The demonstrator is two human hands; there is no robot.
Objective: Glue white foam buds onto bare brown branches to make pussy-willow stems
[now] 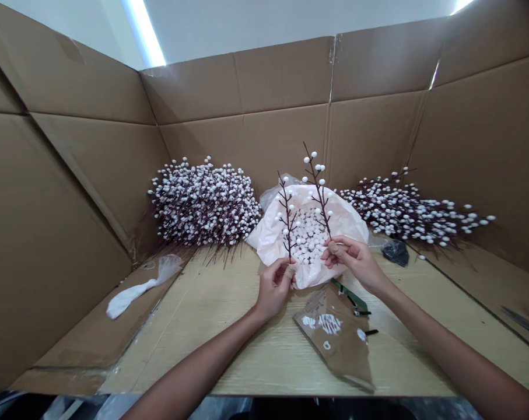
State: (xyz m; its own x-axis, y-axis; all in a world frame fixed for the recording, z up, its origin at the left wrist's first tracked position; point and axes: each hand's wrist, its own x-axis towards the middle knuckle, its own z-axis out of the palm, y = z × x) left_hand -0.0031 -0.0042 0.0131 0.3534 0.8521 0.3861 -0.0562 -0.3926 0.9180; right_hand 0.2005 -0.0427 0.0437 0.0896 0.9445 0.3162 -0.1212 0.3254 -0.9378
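Observation:
My left hand (278, 286) pinches the lower end of a dark brown artificial berry stem (287, 213) carrying a few white berries. In my right hand (351, 259) is a second, taller berry stem (320, 192), also with white berries and several bare twigs. Both stems stand roughly upright, side by side, over a white plastic bag (266, 239). Loose white berries (310, 230) fill the opened bag. Just below my hands lies a piece of brown cardboard (343, 356) smeared with white paste (329, 324). A green strip (356, 298) and small black sticks rest at its upper edge.
A thick pile of berry stems (205, 201) lies at the back left, another pile (415, 210) at the back right. A knotted plastic bag of white material (133, 294) is on the left. Scissors (524, 322) lie far right. Cardboard walls (286, 134) enclose the table.

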